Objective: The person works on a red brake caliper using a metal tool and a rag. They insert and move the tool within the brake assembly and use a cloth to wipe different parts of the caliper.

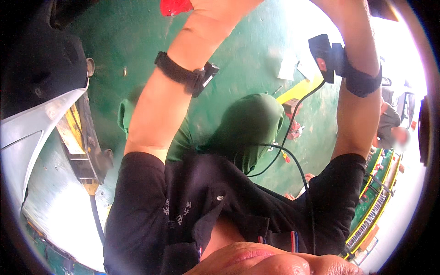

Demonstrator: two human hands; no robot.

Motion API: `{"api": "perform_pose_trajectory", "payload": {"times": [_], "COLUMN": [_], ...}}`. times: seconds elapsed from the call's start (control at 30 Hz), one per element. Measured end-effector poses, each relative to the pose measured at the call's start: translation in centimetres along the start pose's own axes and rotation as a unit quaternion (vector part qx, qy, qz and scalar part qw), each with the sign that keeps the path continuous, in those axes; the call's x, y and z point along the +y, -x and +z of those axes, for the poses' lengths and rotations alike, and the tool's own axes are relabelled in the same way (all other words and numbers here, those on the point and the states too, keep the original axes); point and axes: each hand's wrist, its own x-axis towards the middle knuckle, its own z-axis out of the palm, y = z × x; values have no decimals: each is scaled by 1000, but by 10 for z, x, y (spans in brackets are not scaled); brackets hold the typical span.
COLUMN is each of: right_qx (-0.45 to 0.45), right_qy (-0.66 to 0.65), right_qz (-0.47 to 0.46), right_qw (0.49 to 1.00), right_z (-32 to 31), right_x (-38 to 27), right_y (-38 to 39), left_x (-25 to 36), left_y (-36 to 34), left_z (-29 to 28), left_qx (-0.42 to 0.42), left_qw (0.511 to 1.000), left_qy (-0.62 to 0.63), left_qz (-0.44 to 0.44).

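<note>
Both my arms reach up to the top edge of the head view. Only the base of my left hand [222,8] shows there; its fingers are cut off by the edge. A bright red piece [175,7], soft-looking and also cut off, lies beside that wrist; whether I hold it is unclear. Of my right hand [339,5] just the part near the wrist is seen, and its fingers are out of sight. Black straps with small devices circle my left forearm [181,75] and my right forearm [362,85]. A black cable [288,123] runs from the right device past my body.
At the left stand a black and silver curved panel [39,110] and a yellow-and-grey jack-like device [75,133]. On the green floor [256,55] lie white papers [287,68], a yellow strip [300,89] and a small red-and-yellow tool [286,157]. Another person [388,121] is at the right, near yellow-edged racks [373,215].
</note>
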Motion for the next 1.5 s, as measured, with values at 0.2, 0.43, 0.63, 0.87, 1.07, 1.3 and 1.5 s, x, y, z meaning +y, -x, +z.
{"api": "perform_pose_trajectory", "payload": {"times": [0.2,0.43,0.63,0.87,1.07,1.3,1.5], "right_qx": [189,121,219,40,48,-1,-110], "right_qy": [-348,-527,-31,95,-99,-308,-899], "right_qz": [253,422,167,133,198,337,307], "right_qw": [883,728,961,986,974,890,293], "right_z": [4,89,112,122,139,116,45], "right_x": [69,144,125,94,32,-5,18], "right_y": [23,112,119,125,100,73,28], "left_x": [2,1,3,6,-25,-87,-87], "left_y": [-5,-4,-4,-7,-15,-13,-11], "left_z": [-2,0,0,-8,-19,-27,-27], "left_qx": [-16,-44,-57,-91,-117,-24,-44], "left_qw": [999,997,994,995,967,757,855], "left_qy": [-27,-47,-82,-26,226,543,436], "left_qz": [19,34,38,2,4,-364,-277]}}
